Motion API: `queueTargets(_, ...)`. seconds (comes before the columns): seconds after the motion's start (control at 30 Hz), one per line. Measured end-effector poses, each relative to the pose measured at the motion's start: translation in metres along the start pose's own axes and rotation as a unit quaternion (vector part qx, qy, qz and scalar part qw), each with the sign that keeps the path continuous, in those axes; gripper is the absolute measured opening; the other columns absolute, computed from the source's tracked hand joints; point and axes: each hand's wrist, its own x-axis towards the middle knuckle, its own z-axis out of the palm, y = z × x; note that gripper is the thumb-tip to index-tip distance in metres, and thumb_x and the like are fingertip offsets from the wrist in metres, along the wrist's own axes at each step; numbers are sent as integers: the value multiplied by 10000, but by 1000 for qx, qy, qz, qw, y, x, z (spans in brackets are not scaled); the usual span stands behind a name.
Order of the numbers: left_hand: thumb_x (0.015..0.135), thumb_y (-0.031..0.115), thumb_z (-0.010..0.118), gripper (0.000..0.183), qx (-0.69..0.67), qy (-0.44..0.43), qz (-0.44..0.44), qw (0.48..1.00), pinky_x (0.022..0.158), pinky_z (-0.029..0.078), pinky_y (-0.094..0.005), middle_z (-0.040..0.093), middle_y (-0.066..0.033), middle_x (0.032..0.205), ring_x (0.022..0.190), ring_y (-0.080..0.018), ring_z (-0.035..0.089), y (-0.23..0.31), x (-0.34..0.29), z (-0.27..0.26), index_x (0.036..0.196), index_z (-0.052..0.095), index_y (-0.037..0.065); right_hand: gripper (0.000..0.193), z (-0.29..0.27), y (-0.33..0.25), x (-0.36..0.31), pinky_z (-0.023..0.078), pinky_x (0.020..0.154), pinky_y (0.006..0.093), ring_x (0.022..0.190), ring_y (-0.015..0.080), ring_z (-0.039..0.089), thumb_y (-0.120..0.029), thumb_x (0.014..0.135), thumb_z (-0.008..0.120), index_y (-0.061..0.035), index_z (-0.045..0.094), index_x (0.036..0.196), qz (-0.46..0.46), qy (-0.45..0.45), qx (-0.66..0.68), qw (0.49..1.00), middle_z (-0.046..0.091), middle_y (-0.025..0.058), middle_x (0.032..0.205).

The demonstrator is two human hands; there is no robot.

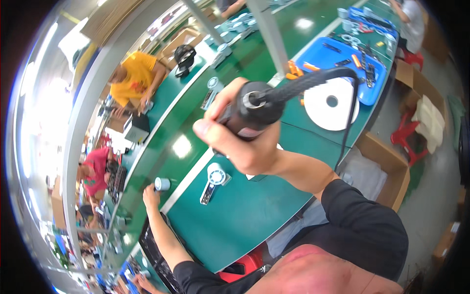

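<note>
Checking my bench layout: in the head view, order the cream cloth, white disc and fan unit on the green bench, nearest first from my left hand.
1. Fan unit: right of your left hand.
2. White disc: farther right.
3. Cream cloth: farthest right, beyond the bench.

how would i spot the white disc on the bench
On the green bench, find the nearer blue tray at right. Beside its near end lies a flat white disc. Its broad, round face sets it apart from small orange pieces.

Red stool [402,131] (pale cloth [429,123] by it) near an open cardboard box [398,187].
</note>
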Motion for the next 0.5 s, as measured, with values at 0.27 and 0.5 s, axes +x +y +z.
queueTargets(0.27,755,286,898,363,33,-21,-29,999,643,490,-517,676,-163,725,690,-382,660,43,-21,-69,724,666,9,209,0,-7,0,484,573,245,609,47,604,72,867,775,-30,611,944,6,23,22,999,653,11,749)
queueTargets(0.5,822,160,917,411,-276,111,-74,952,544,368,-312,570,-12,545,534,-93,460,181,-90,-151,606,613,-14,211,3,-19,3,460,609,277,669,95,597,-16,826,824,-52,618,795,14,56,21,998,635,24,794)
